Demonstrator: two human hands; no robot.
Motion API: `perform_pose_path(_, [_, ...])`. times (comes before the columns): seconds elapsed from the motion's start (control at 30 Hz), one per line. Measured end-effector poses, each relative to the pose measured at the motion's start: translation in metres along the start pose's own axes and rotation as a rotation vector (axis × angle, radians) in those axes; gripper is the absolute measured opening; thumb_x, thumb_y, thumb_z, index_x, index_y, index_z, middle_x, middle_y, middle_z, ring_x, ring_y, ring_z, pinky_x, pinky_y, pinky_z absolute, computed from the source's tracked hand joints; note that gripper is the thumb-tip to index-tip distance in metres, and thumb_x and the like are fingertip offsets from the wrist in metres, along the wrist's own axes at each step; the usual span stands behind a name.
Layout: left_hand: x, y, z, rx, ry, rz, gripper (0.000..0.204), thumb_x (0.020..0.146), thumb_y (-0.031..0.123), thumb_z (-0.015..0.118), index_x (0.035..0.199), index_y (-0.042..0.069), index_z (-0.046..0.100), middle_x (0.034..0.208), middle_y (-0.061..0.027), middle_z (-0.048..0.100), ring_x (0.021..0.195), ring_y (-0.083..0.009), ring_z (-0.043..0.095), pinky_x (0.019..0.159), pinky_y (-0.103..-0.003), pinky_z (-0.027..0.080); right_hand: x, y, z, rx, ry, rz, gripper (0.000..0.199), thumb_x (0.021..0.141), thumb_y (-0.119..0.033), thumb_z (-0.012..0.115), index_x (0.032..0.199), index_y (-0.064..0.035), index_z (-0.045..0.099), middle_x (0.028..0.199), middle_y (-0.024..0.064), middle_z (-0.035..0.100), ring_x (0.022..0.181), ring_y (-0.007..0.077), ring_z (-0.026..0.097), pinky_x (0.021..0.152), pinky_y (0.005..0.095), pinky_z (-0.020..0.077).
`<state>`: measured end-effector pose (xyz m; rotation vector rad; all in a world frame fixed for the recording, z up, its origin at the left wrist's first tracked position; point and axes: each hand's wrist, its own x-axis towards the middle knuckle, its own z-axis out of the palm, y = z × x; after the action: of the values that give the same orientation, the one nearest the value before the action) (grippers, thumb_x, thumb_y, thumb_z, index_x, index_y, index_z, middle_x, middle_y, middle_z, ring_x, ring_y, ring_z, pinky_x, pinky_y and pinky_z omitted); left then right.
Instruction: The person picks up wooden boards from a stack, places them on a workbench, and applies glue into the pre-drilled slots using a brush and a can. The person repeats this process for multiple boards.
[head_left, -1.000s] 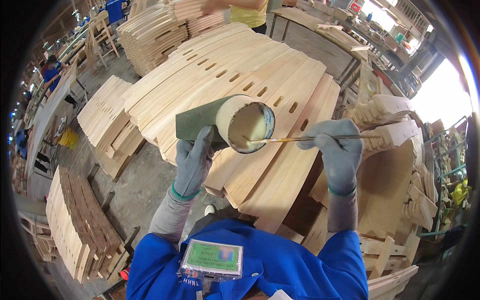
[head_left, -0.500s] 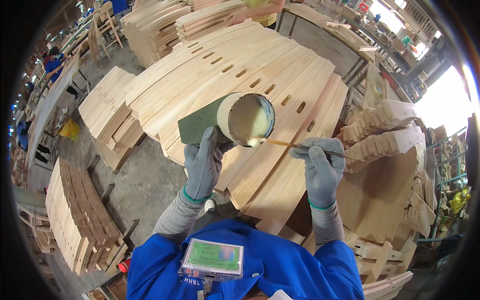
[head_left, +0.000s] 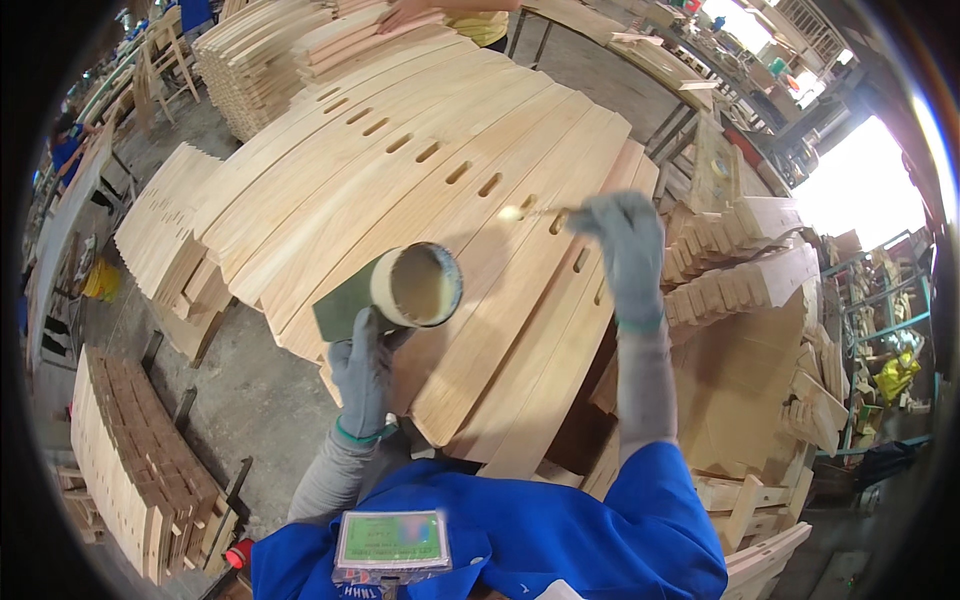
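My left hand, in a grey glove, grips a green can tipped on its side, its open mouth showing pale glue inside. My right hand, also gloved, holds a thin brush stretched out over a stack of long curved wooden slats with oval slots. The brush tip rests on a slat right beside one of the slots. The can hovers above the near ends of the slats.
More stacks of curved wooden parts lie to the left and at the back. Slats stand on edge at lower left. Small wooden blocks pile up at right. Another person stands behind the stack.
My right hand has pulled the brush out of the can and reached forward onto the slats. The can has sunk a little lower in my left hand.
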<state>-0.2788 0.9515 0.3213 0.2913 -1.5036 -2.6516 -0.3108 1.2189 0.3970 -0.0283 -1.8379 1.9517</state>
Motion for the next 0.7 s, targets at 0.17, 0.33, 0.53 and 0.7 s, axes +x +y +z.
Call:
perform_pose_path(0.17, [0.004, -0.014, -0.018, 0.075, -0.005, -0.009, 0.020, 0.095, 0.016, 0.049, 0.082, 0.002, 0.055, 0.053, 0.0003, 0.043, 0.047, -0.0046, 0.041, 0.069, -0.034, 0.057, 0.095, 0.037, -0.031, -0.277, -0.198, 0.119, 0.018, 0.087, -0.017, 0.062, 0.084, -0.0006, 0.055, 0.074, 0.0072, 0.061, 0.065, 0.0135, 0.064, 0.061, 0.0245, 0.0548])
perform_pose_path(0.33, [0.003, -0.017, -0.028, 0.261, 0.046, 0.004, 0.017, 0.094, 0.014, 0.050, 0.092, -0.001, 0.057, 0.057, -0.0003, 0.046, 0.050, -0.0043, 0.042, 0.066, -0.032, 0.057, 0.114, 0.065, -0.014, -0.365, -0.329, 0.205, 0.026, 0.081, -0.023, 0.070, 0.076, -0.0019, 0.056, 0.066, 0.0054, 0.060, 0.057, 0.0114, 0.062, 0.054, 0.0232, 0.0532])
perform_pose_path(0.53, [0.006, -0.032, -0.047, 0.500, -0.077, 0.154, 0.036, 0.087, 0.001, 0.055, 0.122, -0.005, 0.050, 0.063, -0.0017, 0.049, 0.056, -0.0091, 0.045, 0.056, -0.025, 0.047, 0.119, 0.071, -0.010, -0.610, -0.215, 0.075, 0.028, 0.078, -0.025, 0.072, 0.072, -0.0025, 0.056, 0.063, 0.0055, 0.059, 0.056, 0.0101, 0.059, 0.053, 0.0235, 0.0491])
perform_pose_path(0.7, [0.004, -0.024, -0.038, 0.460, -0.082, 0.171, 0.027, 0.090, 0.004, 0.053, 0.115, -0.004, 0.053, 0.062, 0.0003, 0.048, 0.054, -0.0071, 0.043, 0.057, -0.025, 0.050, 0.100, 0.065, 0.002, -0.512, -0.437, 0.099, 0.026, 0.078, -0.024, 0.071, 0.071, -0.0037, 0.056, 0.061, 0.0009, 0.053, 0.058, 0.0081, 0.053, 0.055, 0.0232, 0.0444])
